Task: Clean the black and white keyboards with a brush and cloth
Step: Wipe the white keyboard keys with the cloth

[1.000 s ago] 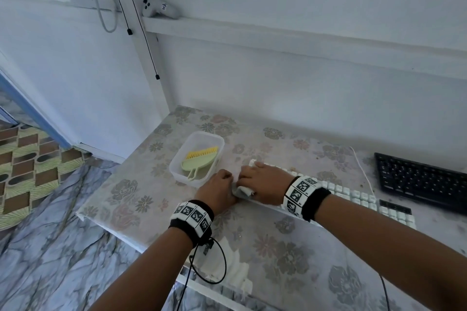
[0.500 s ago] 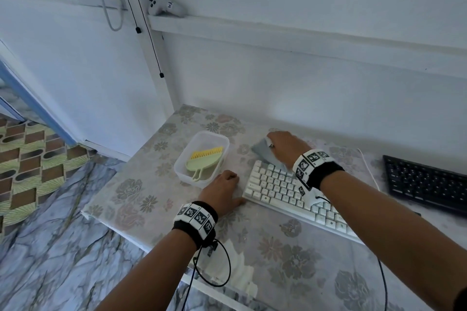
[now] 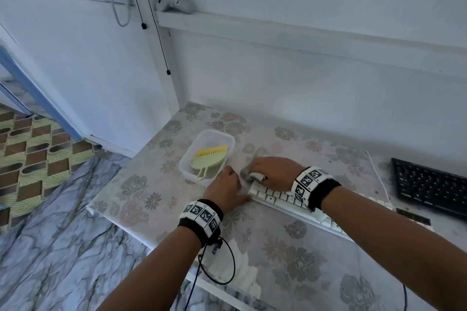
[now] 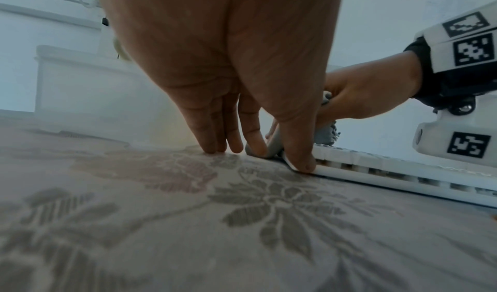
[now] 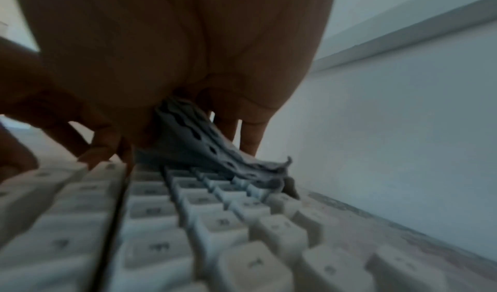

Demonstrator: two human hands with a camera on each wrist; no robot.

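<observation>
Grey cloth (image 5: 204, 145) bunched under right hand (image 3: 274, 173).

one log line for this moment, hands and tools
right hand: wiping white keyboard with grey cloth | left hand: bracing keyboard's left end | brush: in tub | black keyboard: untouched

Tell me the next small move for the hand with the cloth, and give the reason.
Probably sweep the grey cloth rightward along the keys. The right hand grips it bunched at the left end of the white keyboard, so most rows lie beyond it. The left hand rests on the table, thumb against the keyboard's near corner, seemingly steadying it.
</observation>
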